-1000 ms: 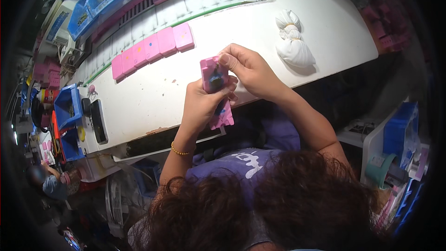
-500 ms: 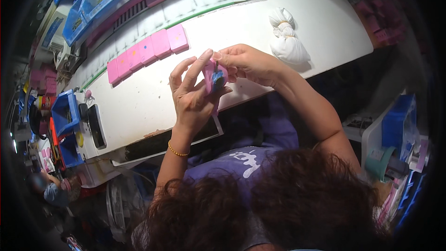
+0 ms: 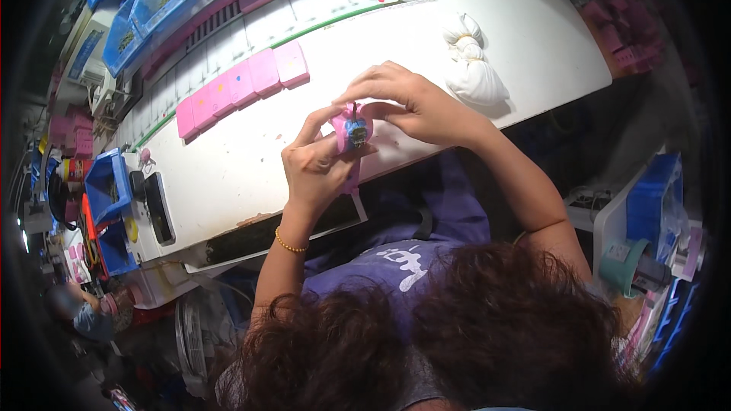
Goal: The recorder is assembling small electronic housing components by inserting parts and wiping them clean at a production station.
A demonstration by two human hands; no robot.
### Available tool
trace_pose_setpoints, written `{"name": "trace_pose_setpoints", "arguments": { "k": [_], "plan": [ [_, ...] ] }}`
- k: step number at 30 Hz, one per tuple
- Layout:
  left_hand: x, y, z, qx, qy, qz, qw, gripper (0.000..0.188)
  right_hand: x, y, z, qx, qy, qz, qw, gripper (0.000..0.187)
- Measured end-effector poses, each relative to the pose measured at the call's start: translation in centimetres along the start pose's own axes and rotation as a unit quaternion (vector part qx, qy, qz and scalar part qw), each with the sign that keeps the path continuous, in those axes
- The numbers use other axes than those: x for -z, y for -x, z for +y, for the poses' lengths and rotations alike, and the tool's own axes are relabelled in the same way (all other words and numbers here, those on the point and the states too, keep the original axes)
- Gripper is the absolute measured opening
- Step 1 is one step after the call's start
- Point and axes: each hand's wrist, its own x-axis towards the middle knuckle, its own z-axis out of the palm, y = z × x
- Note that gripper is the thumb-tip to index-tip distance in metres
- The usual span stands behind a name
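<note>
My left hand (image 3: 316,158) is closed around a small pink plastic casing (image 3: 340,137), held up over the front edge of the white table. A blue part (image 3: 352,128) with a dark, square component sits in the casing's end facing me, and a thin dark piece sticks up from it. From the right, my right hand (image 3: 411,106) arches over the top, its thumb and fingers at the casing's upper rim. Those fingertips partly overlap the casing, so how firmly they grip is hard to see. Beyond my left hand lies a slanted row of several pink rectangular blocks (image 3: 240,85).
A knotted white cloth bundle (image 3: 476,80) lies at the right of the white table (image 3: 533,53). Behind runs a conveyor strip (image 3: 282,15) with blue bins (image 3: 160,0) above it. A dark phone (image 3: 158,208) stands at the left edge, near another blue bin (image 3: 106,186).
My right hand's fingers have spread and arched higher over the casing. My left fingers have curled closer in. The casing has turned slightly, showing more of the dark component.
</note>
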Motion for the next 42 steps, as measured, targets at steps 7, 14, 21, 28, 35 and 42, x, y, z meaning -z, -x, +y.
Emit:
{"name": "trace_pose_setpoints", "arguments": {
  "k": [7,14,21,28,35,42],
  "plan": [
    [0.0,0.3,-0.2,0.048,0.026,-0.049,0.997,0.028,0.9,-0.6,0.9,0.026,0.008,-0.083,0.996,0.022],
    [-0.1,0.1,0.5,0.097,0.105,-0.073,0.987,0.026,1.1,-0.4,1.8,-0.008,-0.064,-0.114,0.991,0.012],
    [-0.2,0.2,-0.8,0.145,0.155,-0.068,0.975,0.019,1.2,0.3,3.1,-0.024,-0.133,-0.111,0.985,0.012],
    [0.2,0.8,-0.7,0.134,0.125,-0.022,0.983,0.015,0.5,0.0,6.0,-0.145,0.063,0.096,0.983,0.019],
    [0.5,1.4,-0.7,0.213,0.191,0.041,0.957,0.012,-3.4,2.5,-1.5,-0.262,0.012,-0.022,0.965,0.055],
    [0.7,1.1,-0.5,0.284,0.315,0.107,0.899,0.047,-8.1,3.3,-2.9,-0.318,-0.333,-0.125,0.879,0.049]
  ]
}}
